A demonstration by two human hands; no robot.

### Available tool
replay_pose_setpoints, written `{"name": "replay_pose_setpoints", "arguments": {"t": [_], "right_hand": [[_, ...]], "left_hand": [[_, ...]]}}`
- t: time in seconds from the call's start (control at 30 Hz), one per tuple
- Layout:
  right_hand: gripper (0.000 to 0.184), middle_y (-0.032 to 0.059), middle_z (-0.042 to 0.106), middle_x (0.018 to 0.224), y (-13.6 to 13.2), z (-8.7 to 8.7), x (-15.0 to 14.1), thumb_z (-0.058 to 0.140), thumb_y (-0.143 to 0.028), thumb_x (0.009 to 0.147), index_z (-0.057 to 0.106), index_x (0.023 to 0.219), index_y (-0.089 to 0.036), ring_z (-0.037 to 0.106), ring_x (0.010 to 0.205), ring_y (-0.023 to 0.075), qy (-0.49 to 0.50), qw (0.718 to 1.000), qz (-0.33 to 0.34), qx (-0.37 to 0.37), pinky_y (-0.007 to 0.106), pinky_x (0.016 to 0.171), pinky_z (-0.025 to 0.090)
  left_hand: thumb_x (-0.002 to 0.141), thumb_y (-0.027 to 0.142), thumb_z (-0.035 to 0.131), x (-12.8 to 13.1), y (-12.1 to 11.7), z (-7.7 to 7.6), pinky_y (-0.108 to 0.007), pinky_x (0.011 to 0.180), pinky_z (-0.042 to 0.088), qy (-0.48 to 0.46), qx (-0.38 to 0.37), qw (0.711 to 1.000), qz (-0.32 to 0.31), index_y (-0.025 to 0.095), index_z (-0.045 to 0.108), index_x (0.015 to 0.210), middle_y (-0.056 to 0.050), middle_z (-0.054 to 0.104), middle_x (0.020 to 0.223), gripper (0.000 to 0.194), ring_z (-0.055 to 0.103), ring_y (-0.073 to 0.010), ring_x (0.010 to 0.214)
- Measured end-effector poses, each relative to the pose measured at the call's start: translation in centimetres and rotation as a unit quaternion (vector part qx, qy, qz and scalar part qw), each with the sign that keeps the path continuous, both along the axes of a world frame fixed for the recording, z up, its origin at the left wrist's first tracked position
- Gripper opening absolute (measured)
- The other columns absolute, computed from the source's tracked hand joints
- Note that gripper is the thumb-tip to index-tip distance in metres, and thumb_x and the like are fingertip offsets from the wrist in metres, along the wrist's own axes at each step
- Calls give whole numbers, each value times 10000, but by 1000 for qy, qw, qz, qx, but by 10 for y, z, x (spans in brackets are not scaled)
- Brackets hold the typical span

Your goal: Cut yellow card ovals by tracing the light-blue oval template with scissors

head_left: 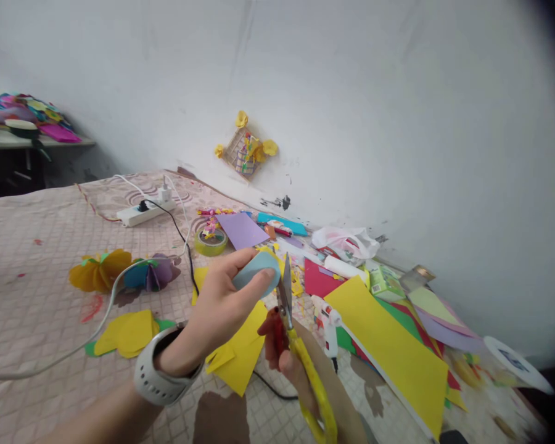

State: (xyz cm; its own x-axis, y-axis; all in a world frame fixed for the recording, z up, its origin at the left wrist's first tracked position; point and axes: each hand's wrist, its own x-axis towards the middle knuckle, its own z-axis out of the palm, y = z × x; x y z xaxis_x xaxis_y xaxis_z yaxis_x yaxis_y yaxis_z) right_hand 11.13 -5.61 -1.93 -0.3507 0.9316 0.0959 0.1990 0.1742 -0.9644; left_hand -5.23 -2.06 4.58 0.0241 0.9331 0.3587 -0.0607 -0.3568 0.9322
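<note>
Hands: left hand (215, 308) pinches a blue paper piece (256, 274); right hand (282, 364) grips yellow scissors (312, 382); close, not touching.
Blades: (284, 290) upright, just beside the paper.
Below hands: yellow paper (238, 345).
Risk: a slipped cut could nick the left hand.
</note>
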Motion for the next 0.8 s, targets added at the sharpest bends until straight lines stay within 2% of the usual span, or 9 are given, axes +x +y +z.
{"name": "replay_pose_setpoints", "arguments": {"t": [0.07,0.2,0.53,0.67,0.8], "right_hand": [[546,2,512,745,-4,12,-1,536,-735,800,584,989,-225,448,635,149,18,1000,-10,-7,269,548,352],[523,-15,477,696,-11,28,-2,576,-724,781,585,924,-221,406,624,142,26,999,-35,-7,255,529,330],[434,9,527,710,-23,33,-2,546,-699,818,627,924,-286,493,630,186,-21,996,-90,9,295,579,457],[432,-3,490,693,-19,32,-1,541,-709,814,607,901,-291,439,618,181,-27,996,-80,5,294,580,412],[485,-14,457,655,-13,28,0,514,-754,792,574,866,-278,368,576,168,-4,999,-44,-6,281,514,299]], "left_hand": [[842,245,581,1,-1,1,-225,502,320,2,15,1000,-11,162,549,661,45,472,607,202,405,-89,562],[833,215,580,1,-1,1,-212,486,307,1,24,999,-24,158,549,654,55,458,594,191,379,-76,540],[817,255,576,1,-3,3,-214,498,323,13,0,999,-29,141,585,688,30,493,609,172,401,-92,560],[819,254,571,1,-2,3,-214,496,319,19,6,999,-26,143,574,671,34,469,599,185,388,-90,558],[823,247,570,1,-2,3,-216,501,322,16,12,999,-25,148,567,664,34,474,601,187,395,-91,562]]}}
